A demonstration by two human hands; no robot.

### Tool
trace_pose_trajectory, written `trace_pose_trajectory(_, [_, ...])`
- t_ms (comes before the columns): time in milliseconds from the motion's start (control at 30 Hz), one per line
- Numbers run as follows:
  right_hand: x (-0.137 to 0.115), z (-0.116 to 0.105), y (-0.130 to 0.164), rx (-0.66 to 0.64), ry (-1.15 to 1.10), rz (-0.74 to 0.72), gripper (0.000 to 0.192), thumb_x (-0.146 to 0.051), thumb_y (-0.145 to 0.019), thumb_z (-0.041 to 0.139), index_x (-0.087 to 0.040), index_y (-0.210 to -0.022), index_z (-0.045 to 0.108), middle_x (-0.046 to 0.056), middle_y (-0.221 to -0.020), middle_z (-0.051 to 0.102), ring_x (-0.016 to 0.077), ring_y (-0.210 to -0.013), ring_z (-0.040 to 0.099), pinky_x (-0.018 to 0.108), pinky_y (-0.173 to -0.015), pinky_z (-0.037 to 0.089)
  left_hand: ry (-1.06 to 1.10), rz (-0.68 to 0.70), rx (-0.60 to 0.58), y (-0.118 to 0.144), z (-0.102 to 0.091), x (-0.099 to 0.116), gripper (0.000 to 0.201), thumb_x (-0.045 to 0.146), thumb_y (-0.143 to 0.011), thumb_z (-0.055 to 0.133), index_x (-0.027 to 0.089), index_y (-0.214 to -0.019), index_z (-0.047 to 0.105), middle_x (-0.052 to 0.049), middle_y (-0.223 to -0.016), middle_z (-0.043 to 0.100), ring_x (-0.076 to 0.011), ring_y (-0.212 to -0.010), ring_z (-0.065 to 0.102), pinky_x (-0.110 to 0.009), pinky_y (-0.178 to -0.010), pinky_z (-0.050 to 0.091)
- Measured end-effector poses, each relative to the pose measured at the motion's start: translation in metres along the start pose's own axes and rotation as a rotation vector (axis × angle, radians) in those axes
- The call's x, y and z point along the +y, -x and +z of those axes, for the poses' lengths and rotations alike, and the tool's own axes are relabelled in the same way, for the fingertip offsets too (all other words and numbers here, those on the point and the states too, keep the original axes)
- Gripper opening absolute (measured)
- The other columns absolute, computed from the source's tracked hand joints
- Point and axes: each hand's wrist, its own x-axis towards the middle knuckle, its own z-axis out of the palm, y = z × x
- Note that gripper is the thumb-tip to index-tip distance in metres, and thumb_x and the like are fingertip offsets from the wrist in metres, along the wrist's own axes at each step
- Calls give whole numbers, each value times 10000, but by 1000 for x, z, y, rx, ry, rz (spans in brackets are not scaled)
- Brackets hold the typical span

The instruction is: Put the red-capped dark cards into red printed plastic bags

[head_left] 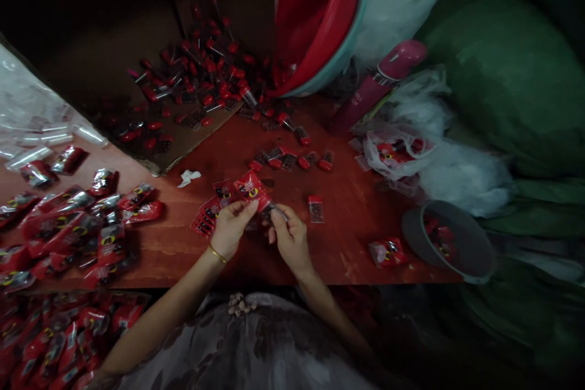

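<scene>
Red packet (pixel 249 186) pinched in left hand (pixel 232 229) grip, extending beyond fingertips. Small dark piece (pixel 265 212), identity unclear, apparently pinched by right hand (pixel 293 239) beside it. Joint handling judged in hand; steady left grip called for.

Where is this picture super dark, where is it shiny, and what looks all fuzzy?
In the head view, the cardboard box fades to near-black at its back; head view again, glare glints off packets at left; same head view, small print on the red packaging in the left hand is too fuzzy to read.
</scene>
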Motion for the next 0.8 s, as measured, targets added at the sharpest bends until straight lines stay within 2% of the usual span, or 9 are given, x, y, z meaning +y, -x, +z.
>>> trace_pose_trajectory(133, [3, 4, 4, 108, 148, -50, 246, -405, -882, 442, -186, -926, 547, -61, -478, 485, 88, -408, 483, 204, -439, 392, 32, -28, 46, 2, 5, -2, 368, 377, -477, 820, 122, -673, 643, 4, -613, 648, -85, -546, 561, -203, -568, 452])
trace_pose_trajectory(233, [4, 6, 6, 48, 95, -23, 263, -419, -886, 423, -190, -938, 541, -52, -511, 506, 89, -403, 478, 209, -424, 386, 91, -23, -4, 3, 6, 2, 345, 375, -517, 806, 122, -672, 630, 0, -616, 640, -84, -538, 554, -201, -544, 457])
trace_pose_trajectory(300, [3, 8, 6, -4, 57, -6, 263, -422, -887, 415, -191, -921, 536, -60, -493, 491, 85, -381, 455, 206, -404, 365, 114, -66, -54, 2, 5, 3, 338, 383, -543, 792, 123, -683, 629, -5, -618, 634, -85, -521, 545, -197, -499, 450])
trace_pose_trajectory(367, [2, 11, 6, -3, 60, -9, 247, -413, -886, 420, -192, -896, 531, -65, -478, 477, 83, -373, 439, 206, -403, 357, 116, -94, -77, 1, 5, 1, 332, 370, -544, 794, 122, -694, 631, -3, -612, 627, -84, -512, 546, -188, -471, 442])
trace_pose_trajectory(533, [5, 22, 5, 96, -43, 0, 245, -422, -877, 435, -198, -860, 533, -12, -668, 579, 87, -501, 502, 200, -464, 415, 57, -41, -85, 6, 7, -7, 324, 421, -608, 741, 140, -696, 606, 49, -502, 529, -64, -356, 452, -183, -325, 368])
trace_pose_trajectory(700, [4, 24, 4, -38, -296, 123, 283, -485, -858, 444, -209, -844, 508, -39, -676, 570, 49, -379, 406, 180, -354, 339, 13, 19, -103, 13, 8, -7, 411, 540, -678, 639, 158, -583, 520, 55, -485, 462, -69, -326, 441, -195, -301, 328])
trace_pose_trajectory(800, [0, 23, 5, -17, -263, 114, 296, -494, -859, 439, -206, -839, 507, -41, -655, 551, 47, -373, 405, 179, -355, 340, -56, 78, -78, 16, 7, -4, 433, 559, -660, 645, 152, -557, 538, 44, -494, 476, -58, -364, 436, -192, -347, 338])
